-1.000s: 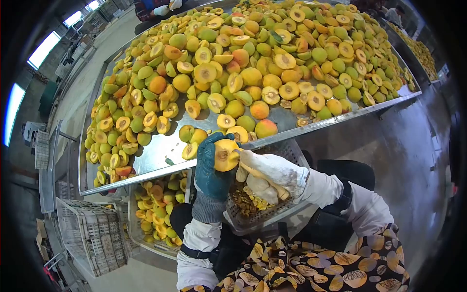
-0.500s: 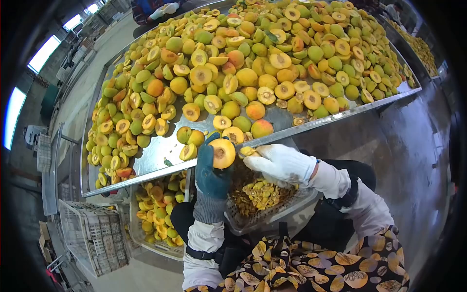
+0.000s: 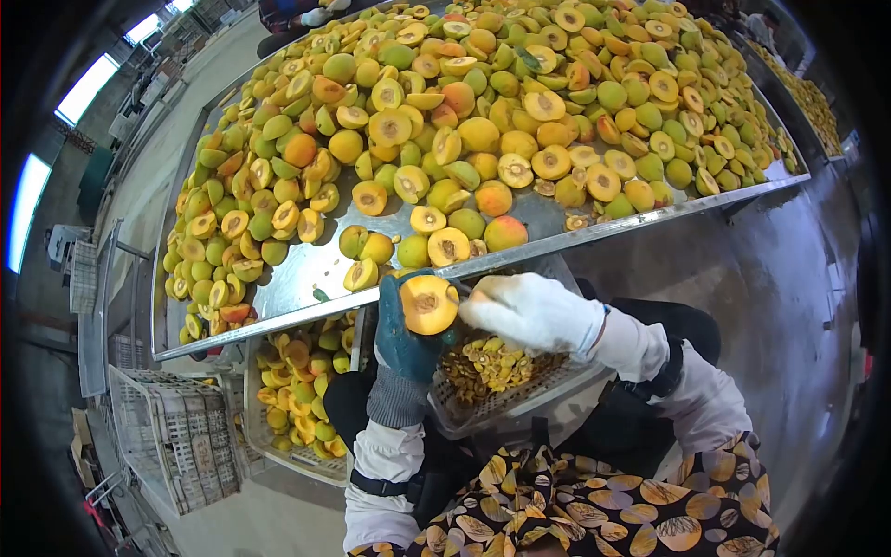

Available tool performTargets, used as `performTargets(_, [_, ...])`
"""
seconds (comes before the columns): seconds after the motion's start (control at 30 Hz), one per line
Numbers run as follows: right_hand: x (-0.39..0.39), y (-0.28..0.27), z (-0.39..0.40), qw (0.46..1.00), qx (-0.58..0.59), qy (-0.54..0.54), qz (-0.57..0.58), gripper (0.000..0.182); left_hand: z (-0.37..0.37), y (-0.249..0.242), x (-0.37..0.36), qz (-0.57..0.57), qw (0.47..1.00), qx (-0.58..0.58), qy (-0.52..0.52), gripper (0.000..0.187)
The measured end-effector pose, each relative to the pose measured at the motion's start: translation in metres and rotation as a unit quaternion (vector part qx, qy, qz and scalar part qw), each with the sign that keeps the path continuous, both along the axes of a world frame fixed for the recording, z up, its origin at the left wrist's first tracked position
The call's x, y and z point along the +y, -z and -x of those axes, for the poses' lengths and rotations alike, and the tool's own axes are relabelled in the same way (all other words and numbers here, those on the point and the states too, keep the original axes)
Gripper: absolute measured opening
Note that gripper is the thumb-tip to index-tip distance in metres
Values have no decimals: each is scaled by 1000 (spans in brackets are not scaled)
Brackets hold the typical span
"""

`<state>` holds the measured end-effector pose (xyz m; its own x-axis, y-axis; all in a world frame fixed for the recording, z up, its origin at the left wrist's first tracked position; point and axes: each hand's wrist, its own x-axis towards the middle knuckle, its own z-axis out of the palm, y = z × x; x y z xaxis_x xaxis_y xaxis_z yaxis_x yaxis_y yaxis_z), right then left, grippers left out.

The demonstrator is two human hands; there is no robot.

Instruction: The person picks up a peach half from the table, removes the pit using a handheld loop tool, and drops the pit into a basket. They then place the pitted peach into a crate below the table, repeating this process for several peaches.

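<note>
My left hand (image 3: 408, 325), in a dark teal glove with a grey cuff, is closed around a peach half (image 3: 429, 304). Its cut face points up and shows a brownish hollow in the middle. Just to the right, my right hand (image 3: 534, 314) in a white glove has its fingers curled close to the fruit's edge. Whatever sits in those fingers is hidden and blurred. Both hands are by the near rim of a metal table (image 3: 594, 243) heaped with halved peaches (image 3: 390, 127). Below them, a crate (image 3: 557, 390) holds yellow scraps and brown pits (image 3: 497, 365).
Another crate (image 3: 345, 472) with peach halves (image 3: 302, 390) stands under the table at the left. Beside it is a stack of pale crates (image 3: 190, 436). A person's gloved hands (image 3: 317, 15) show across the table, and a second fruit-laden table (image 3: 806, 97) stands at the far right.
My right hand has drawn slightly closer to the peach half, and the yellow piece at its fingertips no longer shows. The peach half has tilted and lowered a little in my left hand.
</note>
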<state>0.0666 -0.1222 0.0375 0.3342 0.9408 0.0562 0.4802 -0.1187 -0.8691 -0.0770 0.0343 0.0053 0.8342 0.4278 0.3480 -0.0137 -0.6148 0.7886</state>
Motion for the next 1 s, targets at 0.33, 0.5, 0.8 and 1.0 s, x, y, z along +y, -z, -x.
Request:
performTargets(0.33, [3,2,12,961,-268,62,32,43,-25,26,6,523,852,-23,-15,74])
performTargets(0.5, [2,1,14,963,-260,61,42,46,-24,20,5,485,874,-6,-14,76])
performTargets(0.8, [0,3,18,969,-231,64,63,42,-25,21,6,463,886,12,16,75])
performTargets(1.0, [1,9,12,982,-152,63,96,52,-40,3,14,419,899,124,34,76])
